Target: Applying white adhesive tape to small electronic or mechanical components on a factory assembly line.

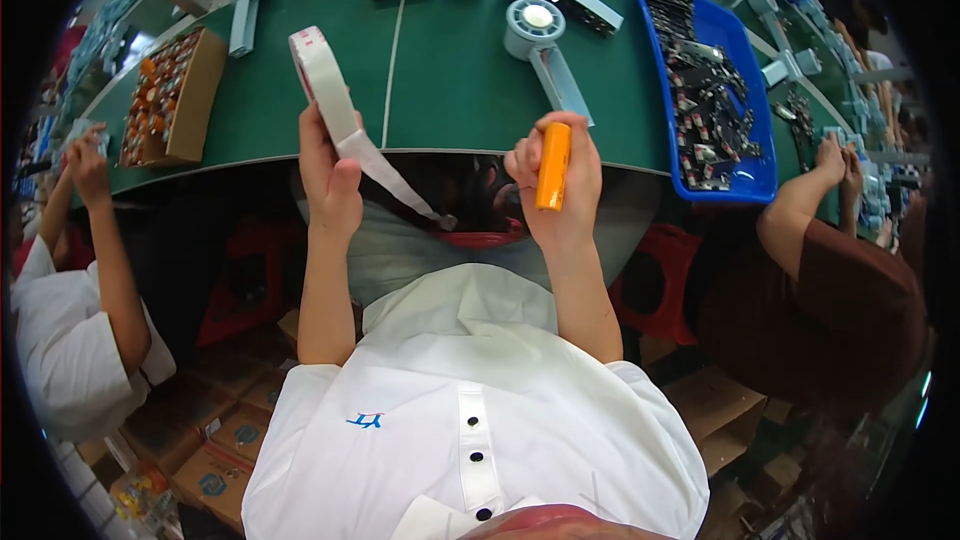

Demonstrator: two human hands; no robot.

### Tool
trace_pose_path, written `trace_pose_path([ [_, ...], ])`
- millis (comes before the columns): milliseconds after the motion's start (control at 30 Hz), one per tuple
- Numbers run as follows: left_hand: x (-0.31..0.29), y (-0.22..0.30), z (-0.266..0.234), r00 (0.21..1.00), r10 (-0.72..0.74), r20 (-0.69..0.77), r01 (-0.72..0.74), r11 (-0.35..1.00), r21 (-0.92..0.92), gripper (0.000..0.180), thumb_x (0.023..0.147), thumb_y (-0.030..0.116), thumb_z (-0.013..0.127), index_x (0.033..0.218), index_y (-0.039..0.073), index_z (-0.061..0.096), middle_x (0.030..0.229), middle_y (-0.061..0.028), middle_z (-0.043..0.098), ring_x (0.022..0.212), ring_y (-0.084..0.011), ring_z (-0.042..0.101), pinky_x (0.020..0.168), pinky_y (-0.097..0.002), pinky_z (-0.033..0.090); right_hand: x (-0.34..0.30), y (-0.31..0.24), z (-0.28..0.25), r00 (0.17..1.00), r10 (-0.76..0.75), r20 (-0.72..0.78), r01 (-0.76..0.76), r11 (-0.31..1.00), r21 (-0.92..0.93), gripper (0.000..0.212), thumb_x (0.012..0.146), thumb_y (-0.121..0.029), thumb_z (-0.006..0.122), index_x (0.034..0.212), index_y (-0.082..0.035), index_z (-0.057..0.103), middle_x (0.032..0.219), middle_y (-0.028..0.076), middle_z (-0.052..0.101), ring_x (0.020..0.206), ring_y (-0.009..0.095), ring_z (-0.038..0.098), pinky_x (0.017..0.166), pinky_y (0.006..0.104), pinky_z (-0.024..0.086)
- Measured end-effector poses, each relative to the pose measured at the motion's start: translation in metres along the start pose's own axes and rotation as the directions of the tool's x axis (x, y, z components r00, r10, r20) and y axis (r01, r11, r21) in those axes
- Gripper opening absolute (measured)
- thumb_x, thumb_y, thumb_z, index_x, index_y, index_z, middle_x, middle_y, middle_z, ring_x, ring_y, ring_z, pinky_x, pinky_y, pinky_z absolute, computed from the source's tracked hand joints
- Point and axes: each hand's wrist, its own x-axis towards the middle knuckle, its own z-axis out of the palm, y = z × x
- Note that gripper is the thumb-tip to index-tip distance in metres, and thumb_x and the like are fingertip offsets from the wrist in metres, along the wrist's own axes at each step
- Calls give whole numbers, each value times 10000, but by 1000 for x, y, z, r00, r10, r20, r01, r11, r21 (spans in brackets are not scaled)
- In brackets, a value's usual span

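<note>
Bare forearms (326,300) extended forward and well apart, a person holds the left hand (326,185) upright, thumb (346,177) raised, while the right hand (580,180) grips with curled fingers (522,162).

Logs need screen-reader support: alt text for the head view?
A person's left hand holds a roll of white tape, its strip trailing down, and the right hand an orange cylinder. On the green table are pale blue housings, with a cardboard box of orange parts at left and a blue tray of small parts at right.
</note>
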Motion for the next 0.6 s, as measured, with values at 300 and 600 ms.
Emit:
trace_pose_path([
  [300,-15,39,30,916,41,400,-314,692,649,618,879,104,719,1394,-76,428,1090,-183,600,931,-303,567,1011,-428,390,11,-1,41,993,-41,-114,37,999,-36,223,1063,-274,537,995,-66,583,678,28,511,516,86,405,475,235,314],
  [600,-28,55,29,872,42,488,-411,606,682,665,821,61,757,1384,-88,436,1101,-188,604,931,-293,572,1027,-433,376,19,-13,54,877,-363,316,449,382,-808,157,959,-121,669,872,-26,579,661,41,597,511,112,465,484,224,399],
])
